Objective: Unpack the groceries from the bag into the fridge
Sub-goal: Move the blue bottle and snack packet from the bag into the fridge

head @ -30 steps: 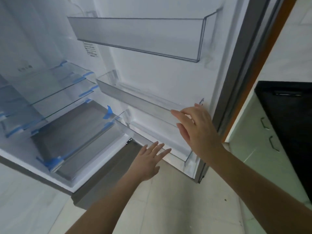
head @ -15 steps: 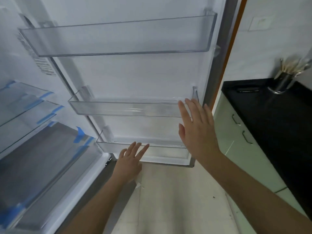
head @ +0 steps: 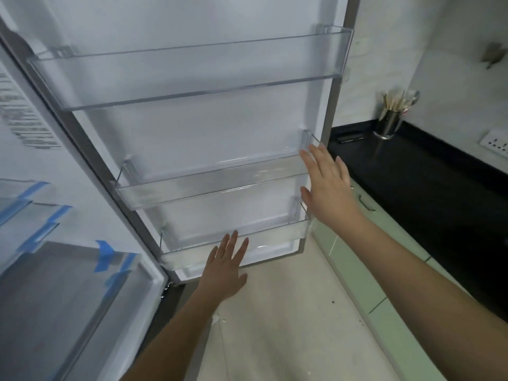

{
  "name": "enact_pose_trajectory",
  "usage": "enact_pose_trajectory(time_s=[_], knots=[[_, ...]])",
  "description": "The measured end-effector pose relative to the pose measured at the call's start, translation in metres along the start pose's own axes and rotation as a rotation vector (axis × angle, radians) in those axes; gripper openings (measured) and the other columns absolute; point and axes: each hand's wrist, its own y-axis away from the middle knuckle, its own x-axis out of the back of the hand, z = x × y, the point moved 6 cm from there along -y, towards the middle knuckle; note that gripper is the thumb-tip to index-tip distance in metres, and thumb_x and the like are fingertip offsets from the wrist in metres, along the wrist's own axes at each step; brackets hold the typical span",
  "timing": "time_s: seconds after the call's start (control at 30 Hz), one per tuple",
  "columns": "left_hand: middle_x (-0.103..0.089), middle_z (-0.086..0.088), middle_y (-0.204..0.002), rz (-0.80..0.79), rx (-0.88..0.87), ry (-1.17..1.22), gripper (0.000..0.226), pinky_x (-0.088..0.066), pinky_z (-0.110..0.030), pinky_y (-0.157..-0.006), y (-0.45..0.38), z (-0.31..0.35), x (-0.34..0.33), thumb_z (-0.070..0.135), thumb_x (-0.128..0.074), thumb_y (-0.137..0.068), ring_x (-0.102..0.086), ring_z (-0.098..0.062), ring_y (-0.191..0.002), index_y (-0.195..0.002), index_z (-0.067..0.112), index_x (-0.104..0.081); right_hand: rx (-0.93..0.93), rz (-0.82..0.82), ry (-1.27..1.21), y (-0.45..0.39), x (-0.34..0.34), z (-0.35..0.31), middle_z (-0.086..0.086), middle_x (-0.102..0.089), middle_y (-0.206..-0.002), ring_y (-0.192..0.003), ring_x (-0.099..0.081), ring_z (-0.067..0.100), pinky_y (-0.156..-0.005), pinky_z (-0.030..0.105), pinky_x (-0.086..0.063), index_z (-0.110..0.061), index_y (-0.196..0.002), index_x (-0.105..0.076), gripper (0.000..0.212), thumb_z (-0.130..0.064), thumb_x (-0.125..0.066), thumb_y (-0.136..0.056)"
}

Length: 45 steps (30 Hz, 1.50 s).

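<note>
Swung wider now, white fridge door with clear plastic bins, left hand and right hand flat-fingered, holding nothing; groceries not yet loaded.

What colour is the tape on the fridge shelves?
Blue tape, stuck on the shelf edges; clearest at lower left of the head view.

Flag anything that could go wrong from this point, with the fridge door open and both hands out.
1. The right hand is at the outer end of the middle door bin; pushing there might unseat it.
2. Blue tape still holds the fridge shelves, so loading could snag.
3. No grocery bag is visible, and both hands are empty, left hand included.
</note>
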Motion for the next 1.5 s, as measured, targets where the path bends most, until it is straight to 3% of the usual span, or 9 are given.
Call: enact_pose_trajectory(time_s=[0.1, 0.3, 0.4, 0.5, 0.63, 0.87, 0.97, 1.17, 1.5], knots=[[0.034, -0.001, -0.154, -0.029, -0.007, -0.010, 0.087, 0.000, -0.042, -0.122, 0.005, -0.005, 0.005, 0.047, -0.046, -0.097, 0.026, -0.019, -0.144, -0.152, 0.025, 0.018, -0.033, -0.001, 0.002, 0.012, 0.016, -0.001, 0.007, -0.027, -0.156, -0.146, -0.018, 0.023, -0.117, 0.043, -0.010, -0.018, -0.147, -0.030, 0.068, -0.023, -0.061, -0.086], [0.007, -0.008, -0.164, 0.087, -0.010, 0.111, 0.077, -0.006, -0.044, -0.120, 0.019, 0.018, 0.005, 0.043, -0.051, -0.095, 0.008, -0.028, -0.151, -0.157, 0.022, -0.010, -0.118, -0.031, -0.048, 0.088, 0.036, -0.004, 0.010, -0.041, -0.148, -0.142, -0.029, 0.027, -0.117, 0.040, -0.017, -0.015, -0.145, -0.036, 0.056, -0.027, -0.054, -0.092], [0.004, -0.007, -0.165, 0.059, -0.080, 0.098, 0.076, -0.006, -0.044, -0.120, 0.023, 0.042, -0.003, 0.046, -0.048, -0.094, 0.007, -0.026, -0.151, -0.157, 0.022, -0.012, -0.191, -0.120, -0.005, 0.128, 0.040, 0.002, 0.010, -0.039, -0.149, -0.142, -0.027, 0.026, -0.117, 0.039, -0.019, -0.016, -0.144, -0.038, 0.055, -0.031, -0.053, -0.094], [0.005, -0.007, -0.165, -0.003, -0.164, 0.068, 0.074, -0.004, -0.043, -0.120, 0.027, 0.073, -0.011, 0.046, -0.048, -0.095, 0.008, -0.025, -0.152, -0.157, 0.022, -0.012, -0.253, -0.195, 0.058, 0.167, 0.051, 0.007, 0.008, -0.032, -0.154, -0.145, -0.021, 0.024, -0.116, 0.034, -0.008, -0.018, -0.146, -0.035, 0.055, -0.037, -0.048, -0.096], [-0.007, -0.009, -0.164, 0.000, -0.319, 0.004, 0.074, -0.011, -0.047, -0.119, 0.032, 0.124, -0.008, 0.046, -0.048, -0.093, -0.005, -0.029, -0.152, -0.156, 0.020, -0.020, -0.361, -0.246, 0.133, 0.222, 0.071, 0.014, 0.006, -0.026, -0.157, -0.146, -0.017, 0.024, -0.117, 0.035, -0.004, -0.019, -0.148, -0.030, 0.058, -0.041, -0.043, -0.097], [0.008, -0.005, -0.165, -0.046, -0.512, -0.071, 0.086, 0.002, -0.044, -0.120, 0.092, 0.233, 0.008, 0.068, -0.002, -0.084, 0.012, -0.022, -0.151, -0.157, 0.023, -0.009, -0.532, -0.256, 0.224, 0.333, 0.126, 0.023, 0.008, -0.032, -0.154, -0.145, -0.023, 0.026, -0.116, 0.038, -0.007, -0.018, -0.147, -0.035, 0.057, -0.044, -0.040, -0.096], [0.013, -0.002, -0.165, -0.091, -0.628, -0.115, 0.072, 0.006, -0.044, -0.120, 0.154, 0.287, 0.002, 0.065, -0.013, -0.097, 0.016, -0.020, -0.150, -0.157, 0.027, -0.003, -0.600, -0.303, 0.254, 0.399, 0.150, 0.017, 0.006, -0.032, -0.155, -0.144, -0.024, 0.025, -0.117, 0.040, -0.008, -0.020, -0.146, -0.035, 0.057, -0.049, -0.029, -0.098], [0.008, 0.005, -0.165, -0.086, -0.865, -0.107, 0.063, 0.007, -0.042, -0.120, 0.249, 0.382, -0.001, 0.060, -0.016, -0.100, 0.016, -0.014, -0.150, -0.155, 0.036, 0.002, -0.827, -0.262, 0.255, 0.515, 0.209, 0.011, 0.006, -0.032, -0.155, -0.144, -0.024, 0.024, -0.118, 0.041, -0.012, -0.020, -0.147, -0.035, 0.061, -0.053, -0.020, -0.097], [0.002, 0.005, -0.166, -0.169, -1.165, -0.125, 0.068, 0.005, -0.045, -0.120, 0.338, 0.500, -0.036, 0.062, -0.012, -0.096, 0.011, -0.017, -0.151, -0.155, 0.034, 0.004, -1.144, -0.191, 0.345, 0.644, 0.282, 0.028, 0.006, -0.026, -0.157, -0.146, -0.019, 0.025, -0.118, 0.042, -0.015, -0.021, -0.149, -0.030, 0.066, -0.059, -0.022, -0.096]])
